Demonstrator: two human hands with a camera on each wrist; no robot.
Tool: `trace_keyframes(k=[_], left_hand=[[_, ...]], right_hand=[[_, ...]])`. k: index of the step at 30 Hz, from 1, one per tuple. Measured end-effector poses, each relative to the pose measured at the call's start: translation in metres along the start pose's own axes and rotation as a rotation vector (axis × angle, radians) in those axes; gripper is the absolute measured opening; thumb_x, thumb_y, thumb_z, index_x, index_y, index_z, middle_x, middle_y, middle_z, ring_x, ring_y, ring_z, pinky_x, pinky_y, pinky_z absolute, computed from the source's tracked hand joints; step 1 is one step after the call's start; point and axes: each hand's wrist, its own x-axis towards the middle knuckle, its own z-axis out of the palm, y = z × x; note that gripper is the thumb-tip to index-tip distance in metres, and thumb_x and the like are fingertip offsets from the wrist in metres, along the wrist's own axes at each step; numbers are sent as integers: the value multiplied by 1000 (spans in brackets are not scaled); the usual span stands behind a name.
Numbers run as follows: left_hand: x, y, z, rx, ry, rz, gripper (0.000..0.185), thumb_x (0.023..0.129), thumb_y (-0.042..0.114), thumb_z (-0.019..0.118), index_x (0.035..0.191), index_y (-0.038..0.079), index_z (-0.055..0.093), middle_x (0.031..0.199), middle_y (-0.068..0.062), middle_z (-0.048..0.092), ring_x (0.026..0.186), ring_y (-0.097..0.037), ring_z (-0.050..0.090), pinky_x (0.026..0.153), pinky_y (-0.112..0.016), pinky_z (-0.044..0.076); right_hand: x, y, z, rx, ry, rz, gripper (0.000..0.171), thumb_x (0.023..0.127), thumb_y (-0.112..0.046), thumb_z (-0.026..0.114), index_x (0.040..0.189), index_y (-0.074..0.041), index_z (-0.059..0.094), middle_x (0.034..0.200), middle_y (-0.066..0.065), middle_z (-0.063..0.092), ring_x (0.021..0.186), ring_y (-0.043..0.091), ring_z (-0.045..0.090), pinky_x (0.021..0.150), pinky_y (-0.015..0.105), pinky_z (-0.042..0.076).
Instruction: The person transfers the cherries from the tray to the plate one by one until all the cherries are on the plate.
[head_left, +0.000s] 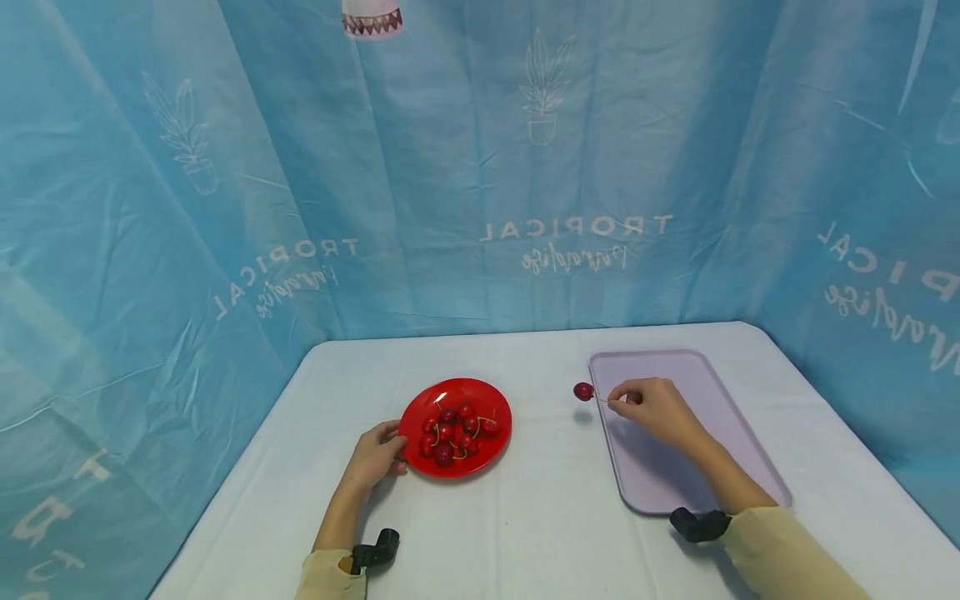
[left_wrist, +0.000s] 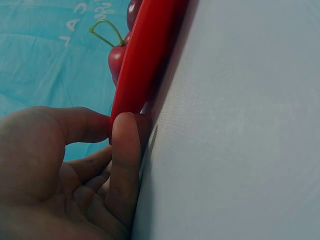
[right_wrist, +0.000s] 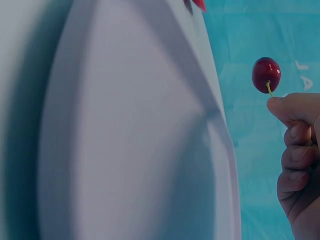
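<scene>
In the head view a red plate (head_left: 491,392) on the left half of the table bears several dark red cherries (head_left: 446,432), some with green stems. My left hand (head_left: 375,454) grips the plate's left rim, thumb above and fingers beneath, as the left wrist view shows with the red plate (left_wrist: 145,65) close up. A single cherry (head_left: 583,391) hangs in the air by its stem, pinched between the thumb and forefinger of my right hand (head_left: 660,412). That hand is over the left part of a pale purple tray (head_left: 675,367); the cherry (right_wrist: 266,75) sticks out past the tray's left edge.
A white cloth covers the table (head_left: 547,533). Blue printed curtains (head_left: 480,167) hang behind it and on both sides. The tray's raised rim (head_left: 615,467) stands to the right of the plate. Each wrist wears a black camera mount (head_left: 701,525).
</scene>
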Motion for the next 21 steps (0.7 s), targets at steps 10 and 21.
trace_keyframes(k=[10,21], left_hand=[[0,2,1,-4,-1,4,42,95,10,53,135,-2,49,121,-19,58,61,-18,61,60,-30,56],[-1,1,0,-10,-4,10,42,94,11,54,134,-1,50,120,-18,59,63,-20,61,60,-30,56]], right_hand=[[10,-20,18,48,-8,-9,5,83,-17,74,86,-13,74,60,-3,51,57,15,46,45,24,36],[23,-37,43,83,-22,-38,6,83,-19,74,85,-13,75,57,-4,50,53,13,43,43,25,35]])
